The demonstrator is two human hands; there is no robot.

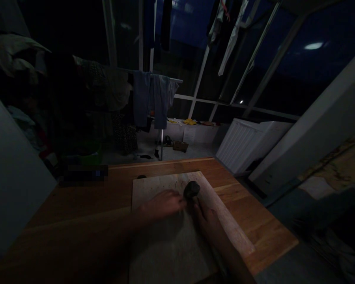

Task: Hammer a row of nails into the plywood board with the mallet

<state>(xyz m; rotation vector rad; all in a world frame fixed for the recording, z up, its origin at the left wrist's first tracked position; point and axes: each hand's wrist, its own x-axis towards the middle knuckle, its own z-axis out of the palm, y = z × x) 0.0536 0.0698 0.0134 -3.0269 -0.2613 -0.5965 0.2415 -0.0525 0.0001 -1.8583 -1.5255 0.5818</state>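
A pale wooden board [168, 240] lies on the brown wooden table [239, 201]. My right hand [208, 221] is closed around the handle of what looks like a hammer, whose dark rounded head [192, 189] is over the upper part of the board. Close beside that head, on its left, my left hand [165, 203] reaches over the board with its fingers drawn together. Whatever they pinch, if anything, is too small and dim to name. Several small dark marks, perhaps nails [176, 184], run in a row near the board's far edge.
Behind the board sits a small dark round object [141, 176]. A dark blurred box shape [85, 175] is at the table's far left. Beyond stand a drying rack with hanging trousers [142, 98] and a white ribbed washing machine [239, 142]. The room is dim.
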